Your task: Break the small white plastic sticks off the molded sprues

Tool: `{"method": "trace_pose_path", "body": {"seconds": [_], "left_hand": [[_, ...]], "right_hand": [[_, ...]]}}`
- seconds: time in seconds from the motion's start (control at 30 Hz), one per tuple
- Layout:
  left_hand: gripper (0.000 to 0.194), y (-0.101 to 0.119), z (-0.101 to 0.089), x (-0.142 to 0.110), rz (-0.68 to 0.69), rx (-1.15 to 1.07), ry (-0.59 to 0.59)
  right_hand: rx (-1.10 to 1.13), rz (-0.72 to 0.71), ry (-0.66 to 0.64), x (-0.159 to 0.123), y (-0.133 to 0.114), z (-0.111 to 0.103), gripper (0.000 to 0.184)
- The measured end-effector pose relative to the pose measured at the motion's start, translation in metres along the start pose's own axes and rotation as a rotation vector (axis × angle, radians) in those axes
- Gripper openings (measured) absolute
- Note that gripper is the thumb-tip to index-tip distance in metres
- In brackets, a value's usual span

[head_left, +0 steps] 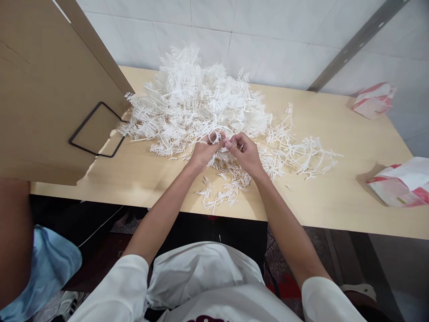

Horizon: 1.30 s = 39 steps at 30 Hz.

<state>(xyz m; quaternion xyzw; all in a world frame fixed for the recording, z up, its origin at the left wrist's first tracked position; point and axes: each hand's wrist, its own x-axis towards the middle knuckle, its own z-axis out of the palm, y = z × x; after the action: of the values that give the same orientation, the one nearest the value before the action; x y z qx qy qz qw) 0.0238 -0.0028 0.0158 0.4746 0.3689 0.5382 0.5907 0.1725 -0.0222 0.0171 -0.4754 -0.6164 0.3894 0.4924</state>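
My left hand [205, 152] is closed in a pinch on a thin white strand [212, 131] that looks like plastic with small side prongs. Right beside it, my right hand [245, 154] pinches at the same spot, with thin white bits showing at its curled fingers. Both hands meet at the front edge of a large heap of white branched strands [204, 98] on the table. Below them lie many short loose white sticks [229, 190]. What exactly sits between the fingertips is too small to make out.
Bare branched strands [310, 154] lie right of the heap on the wooden table [335, 201]. A cardboard sheet [50, 98] and a black wire frame [85, 120] stand at left. Two red-and-white paper packets [375, 100] are at right. Another person's arm [13, 237] shows at far left.
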Motion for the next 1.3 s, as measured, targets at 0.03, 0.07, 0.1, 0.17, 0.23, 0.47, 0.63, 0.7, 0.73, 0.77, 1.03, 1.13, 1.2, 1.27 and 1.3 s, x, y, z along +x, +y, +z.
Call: {"method": "trace_pose_path", "body": {"seconds": [0.03,0.07,0.1,0.17,0.23,0.47,0.63,0.7,0.73,0.77,1.03,1.13,1.2,1.27,1.3], "left_hand": [[0.043,0.0,-0.001,0.0,-0.001,0.011,0.004],[0.041,-0.001,-0.002,0.001,0.007,0.029,0.005],[0.04,-0.001,-0.003,0.001,0.019,0.05,0.006],[0.037,-0.003,-0.005,0.001,0.048,0.093,0.012],[0.034,-0.004,-0.007,0.001,0.07,0.137,0.016],[0.017,-0.009,-0.008,0.002,0.181,0.365,-0.021],[0.016,-0.012,-0.006,0.002,0.166,0.323,-0.12],[0.019,-0.009,-0.006,0.002,0.114,0.231,-0.162],[0.021,-0.006,-0.006,0.002,0.089,0.179,-0.176],[0.023,-0.004,-0.006,0.002,0.067,0.123,-0.177],[0.039,0.004,-0.004,-0.001,-0.022,-0.015,-0.051],[0.039,0.002,-0.002,-0.001,-0.004,-0.043,-0.064],[0.037,0.002,-0.001,-0.002,0.012,-0.056,-0.069],[0.035,0.002,-0.002,-0.002,0.025,-0.05,-0.07],[0.034,0.002,-0.002,-0.001,0.034,-0.035,-0.066]], "right_hand": [[-0.046,-0.024,-0.007,0.0,0.0,-0.001,0.031],[-0.079,-0.038,-0.017,0.0,0.0,-0.001,0.032],[-0.106,-0.04,-0.023,0.0,0.0,-0.002,0.034],[-0.154,-0.019,-0.029,0.001,0.0,-0.003,0.036],[-0.197,0.014,-0.037,0.001,0.0,-0.004,0.038],[-0.25,-0.025,-0.136,-0.001,0.001,-0.006,0.03],[-0.277,-0.064,-0.227,-0.002,0.001,-0.008,0.016],[-0.234,-0.049,-0.261,-0.002,0.0,-0.008,0.012],[-0.199,-0.029,-0.261,-0.002,-0.001,-0.008,0.01],[-0.156,-0.009,-0.243,-0.002,-0.001,-0.008,0.008],[0.105,-0.05,0.208,0.004,0.007,-0.018,0.027],[-0.2,-0.155,0.394,0.005,0.009,-0.022,0.037],[-0.413,-0.233,0.463,0.005,0.007,-0.022,0.035],[-0.515,-0.286,0.422,0.003,0.003,-0.019,0.029],[-0.522,-0.307,0.348,0.002,0.002,-0.018,0.027]]}}
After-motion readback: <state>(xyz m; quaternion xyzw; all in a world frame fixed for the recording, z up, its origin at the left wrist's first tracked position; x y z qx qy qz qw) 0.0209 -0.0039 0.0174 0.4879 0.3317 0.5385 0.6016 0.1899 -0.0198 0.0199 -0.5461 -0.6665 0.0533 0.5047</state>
